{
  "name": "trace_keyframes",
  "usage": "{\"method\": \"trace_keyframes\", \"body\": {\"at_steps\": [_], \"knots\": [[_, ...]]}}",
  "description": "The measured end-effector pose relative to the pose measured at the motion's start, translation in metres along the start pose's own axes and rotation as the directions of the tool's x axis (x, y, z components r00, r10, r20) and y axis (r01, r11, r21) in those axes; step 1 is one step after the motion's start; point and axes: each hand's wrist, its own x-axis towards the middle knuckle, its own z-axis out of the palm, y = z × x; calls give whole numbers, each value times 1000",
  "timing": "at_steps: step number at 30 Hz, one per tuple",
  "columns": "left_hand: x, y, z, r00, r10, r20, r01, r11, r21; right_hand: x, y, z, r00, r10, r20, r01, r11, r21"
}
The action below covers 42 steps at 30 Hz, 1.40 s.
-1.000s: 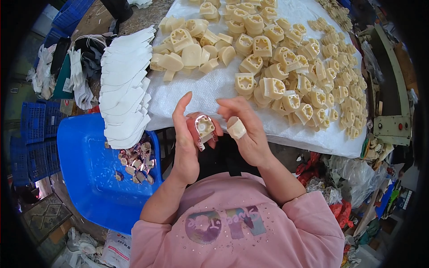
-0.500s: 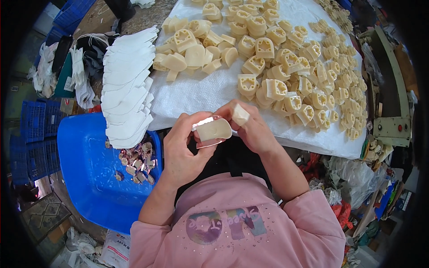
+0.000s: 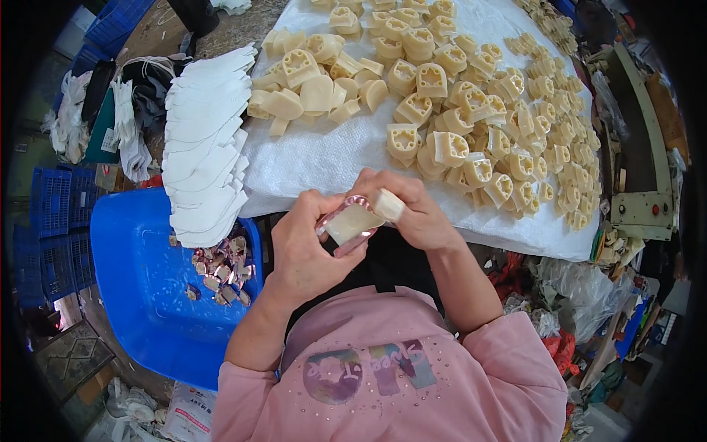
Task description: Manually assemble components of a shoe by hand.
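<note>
My left hand [image 3: 302, 243] is closed around a beige shoe heel [image 3: 350, 223] partly wrapped in shiny pink metallic covering. Its hollowed beige face is turned up and tilted. From the right, my right hand [image 3: 420, 214] has its fingers curled against the heel's far edge, where the covering stands up as a rim. A cream wrap [image 3: 388, 206] sits on one of its digits, pressed beside the heel. What the curled fingertips pinch is hidden. Many bare beige heels [image 3: 449, 149] lie heaped beyond my hands, several showing holed ends.
A white woven sheet [image 3: 294, 166] covers the table under the heels. Overlapping white cut pieces [image 3: 206, 140] lie along its left. Below them, a blue tub [image 3: 147, 295] holds pink-covered heels [image 3: 224, 269]. A green machine frame [image 3: 641, 177] stands at right, near clear plastic bags [image 3: 582, 287].
My right hand has moved left and closed in on the heel's edge. My left hand has tilted the heel, and more of its pink rim shows.
</note>
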Motion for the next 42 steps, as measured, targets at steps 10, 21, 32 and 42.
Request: {"method": "trace_keyframes", "body": {"at_steps": [10, 21, 32, 42], "knots": [[-3, -3, 26, 956, 173, -238, -124, 970, 209, -7, 15, 19, 987, 22, -157, -28, 999, -35], [-11, -8, 28, 945, 151, -289, -67, 958, 280, -13, 5, 34, 973, 35, -227, -70, 986, -151], [-21, -36, 3, 917, 172, -361, -101, 973, 206, 9, 12, 30, 997, 54, -56, -55, 998, -10], [-128, -81, -72, 894, -153, -421, 346, 834, 431, 69, 2, 52, 964, -266, -1, 238, 868, -436]]}}
